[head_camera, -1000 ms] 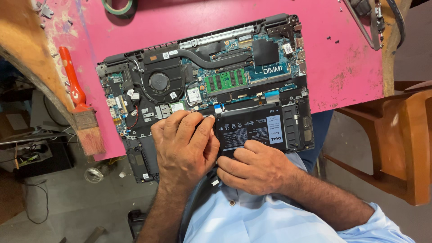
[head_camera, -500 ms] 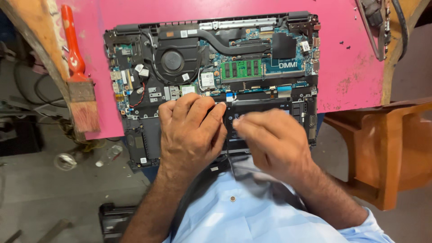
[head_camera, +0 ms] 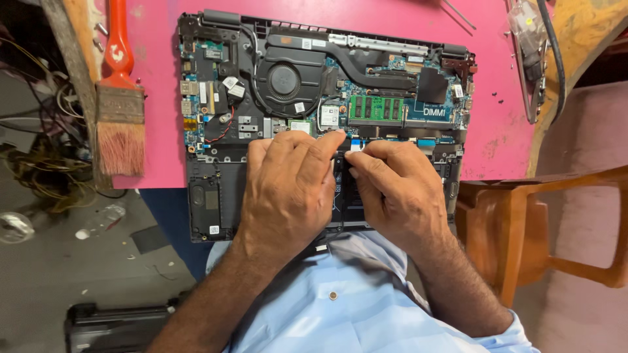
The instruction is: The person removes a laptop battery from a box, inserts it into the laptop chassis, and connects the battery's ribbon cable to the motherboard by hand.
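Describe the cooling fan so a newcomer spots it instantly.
Start at the opened laptop on the pink table. In its upper middle, above the left hand, sits the cooling fan: the only round black part, beside the green memory stick.

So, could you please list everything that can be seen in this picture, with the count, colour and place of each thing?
opened laptop: one, black, insides exposed, on the table, near edge overhanging
cooling fan: one, black, upper middle of the laptop
memory module: one, green, right of the fan
table: one, pink top, wooden edge
brush: one, orange handle, reddish bristles, left on the table
wooden chair: one, brown, right of the table
black case: one, on the floor, lower left
cables: a tangle, far left, count unclear
shirt: one, light blue, bottom centre
left hand: on the laptop's lower middle, fingers pressing
right hand: beside it, fingertips nearly meeting the left
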